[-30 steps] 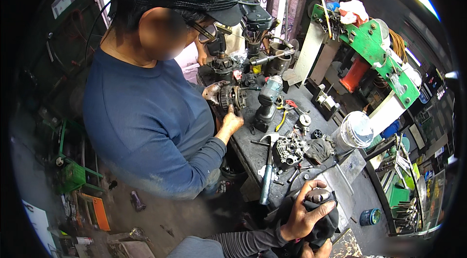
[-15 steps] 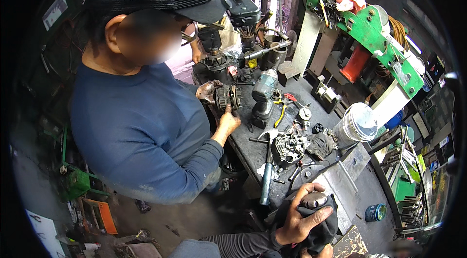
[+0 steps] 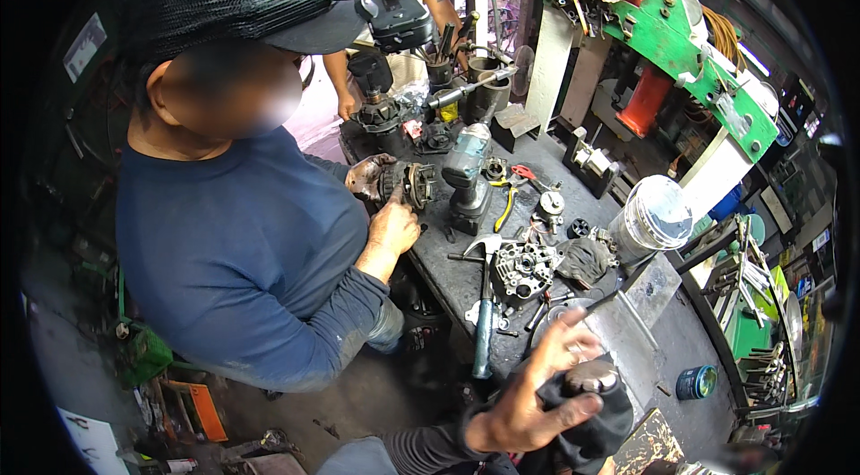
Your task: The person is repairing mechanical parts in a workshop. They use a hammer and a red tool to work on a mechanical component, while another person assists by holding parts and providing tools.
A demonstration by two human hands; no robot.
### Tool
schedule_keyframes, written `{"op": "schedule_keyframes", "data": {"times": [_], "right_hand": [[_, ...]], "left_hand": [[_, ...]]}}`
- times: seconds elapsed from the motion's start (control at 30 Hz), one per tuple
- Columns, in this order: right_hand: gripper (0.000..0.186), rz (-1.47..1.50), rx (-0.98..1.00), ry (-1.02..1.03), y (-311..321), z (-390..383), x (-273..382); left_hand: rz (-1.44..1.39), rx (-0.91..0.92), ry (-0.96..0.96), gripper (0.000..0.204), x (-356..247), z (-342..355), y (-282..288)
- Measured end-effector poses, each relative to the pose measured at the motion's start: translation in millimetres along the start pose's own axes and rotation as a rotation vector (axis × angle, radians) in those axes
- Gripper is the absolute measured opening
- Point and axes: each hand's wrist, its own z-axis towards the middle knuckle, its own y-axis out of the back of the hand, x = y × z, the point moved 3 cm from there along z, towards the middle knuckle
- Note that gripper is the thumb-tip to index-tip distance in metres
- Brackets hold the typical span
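Observation:
My left hand (image 3: pixel 537 399), in a striped sleeve, is open near the bottom, its fingers spread and slightly blurred. Its thumb lies against or just over a shiny rounded metal part (image 3: pixel 591 376). A black cloth (image 3: pixel 596 435) is wrapped around that part. Only a sliver of my right hand (image 3: pixel 609 468) shows beneath the cloth at the lower edge; its fingers are hidden. Beyond my hands, a hammer (image 3: pixel 485 314) with a blue handle lies beside a grey cast-metal housing (image 3: pixel 522 271). A crumpled dark glove or rag (image 3: pixel 584 262) is next to the housing.
At the left a co-worker in blue (image 3: pixel 242 251) holds a round machine part (image 3: pixel 408 184). An impact wrench (image 3: pixel 468 175) stands on the bench near yellow-and-red pliers (image 3: pixel 507 206). A white bucket (image 3: pixel 652 217), blue can (image 3: pixel 695 383) and green press frame (image 3: pixel 681 45) stand right.
My left fingers have come up off the metal part and spread apart. The view has shifted slightly. The co-worker still holds the round part.

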Motion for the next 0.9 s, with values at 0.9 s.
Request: {"op": "schedule_keyframes", "data": {"times": [0.9], "right_hand": [[0.063,-0.489,-0.328,0.291,-16,-58,-80]], "left_hand": [[1.041,-0.626,0.32,0.108,104,128,330]]}}
